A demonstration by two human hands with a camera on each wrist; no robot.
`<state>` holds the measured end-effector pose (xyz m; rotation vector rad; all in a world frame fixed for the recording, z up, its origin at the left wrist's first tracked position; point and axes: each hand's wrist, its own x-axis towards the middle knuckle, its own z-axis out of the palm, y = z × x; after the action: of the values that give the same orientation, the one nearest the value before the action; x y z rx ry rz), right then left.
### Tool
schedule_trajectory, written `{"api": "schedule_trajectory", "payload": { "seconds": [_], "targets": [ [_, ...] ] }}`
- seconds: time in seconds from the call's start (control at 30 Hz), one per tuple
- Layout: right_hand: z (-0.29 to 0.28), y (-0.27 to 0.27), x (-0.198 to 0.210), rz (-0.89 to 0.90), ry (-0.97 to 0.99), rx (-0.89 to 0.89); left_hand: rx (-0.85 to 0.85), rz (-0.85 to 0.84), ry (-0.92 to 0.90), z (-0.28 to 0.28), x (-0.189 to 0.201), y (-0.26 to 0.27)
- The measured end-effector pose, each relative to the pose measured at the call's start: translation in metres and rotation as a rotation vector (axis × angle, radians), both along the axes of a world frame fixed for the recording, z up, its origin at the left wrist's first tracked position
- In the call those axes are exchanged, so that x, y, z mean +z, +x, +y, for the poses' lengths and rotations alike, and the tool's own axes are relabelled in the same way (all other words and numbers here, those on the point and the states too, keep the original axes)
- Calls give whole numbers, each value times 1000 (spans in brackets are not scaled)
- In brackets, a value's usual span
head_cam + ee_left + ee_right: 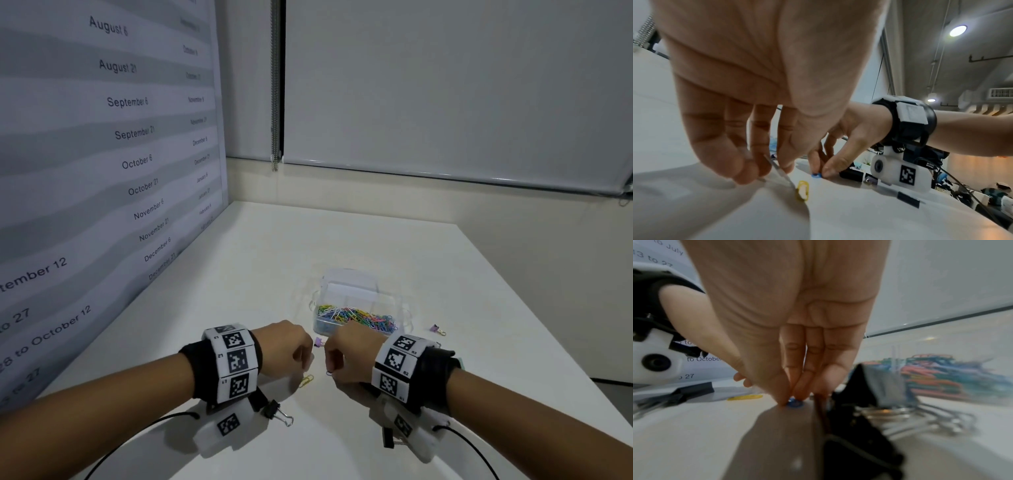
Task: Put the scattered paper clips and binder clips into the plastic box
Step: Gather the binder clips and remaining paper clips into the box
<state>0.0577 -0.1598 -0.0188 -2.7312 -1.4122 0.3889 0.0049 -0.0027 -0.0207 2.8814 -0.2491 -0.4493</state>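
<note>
Working low over the white table, we have both hands side by side, knuckles up, fingertips pointing down at the surface. Our right hand has thumb and fingers drawn together on a blue paper clip that lies flat on the table directly beneath them; the left wrist view shows the same pinch at table level, so we judge the clip gripped but not yet lifted. Our left hand has its fingers curled downward around a thin silvery piece; blur prevents us from saying what it is, though its lower end meets a yellow paper clip lying on the table just beside those fingertips.

The plastic box, clear, open-topped and already holding a heap of coloured paper clips, stands just beyond the hands, further from us and slightly to the right. Our right hand is therefore the nearer one, and we judge the coming move to be a short lift forward over the box's near wall.

Clips outstanding:
- purple binder clip between the two hands
- second purple binder clip just right of the box
- black binder clip beneath the left wrist
- black binder clip beneath the right wrist
</note>
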Motion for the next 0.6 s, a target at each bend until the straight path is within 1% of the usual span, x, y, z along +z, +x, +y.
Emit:
{"api": "schedule_trajectory", "payload": {
  "seconds": [0.07, 0.13, 0.3, 0.4, 0.47, 0.6],
  "targets": [
    [-9, -2, 3, 29, -14, -37, 29, -16, 55, -6, -2, -2],
    [-15, -6, 4, 46, -51, -67, 56, -20, 70, -10, -5, -4],
    [-19, -8, 4, 16, -55, -78, 39, 4, -13, -12, -3, 1],
    [-16, -4, 5, 34, -64, -61, 19, 8, -39, -11, 1, 1],
    [-16, 2, 6, 24, -26, -75, 18, 7, -54, -11, 2, 2],
    [-24, 26, 24, -30, 163, -166, 41, 41, -81, -10, 2, 3]
  ]
}}
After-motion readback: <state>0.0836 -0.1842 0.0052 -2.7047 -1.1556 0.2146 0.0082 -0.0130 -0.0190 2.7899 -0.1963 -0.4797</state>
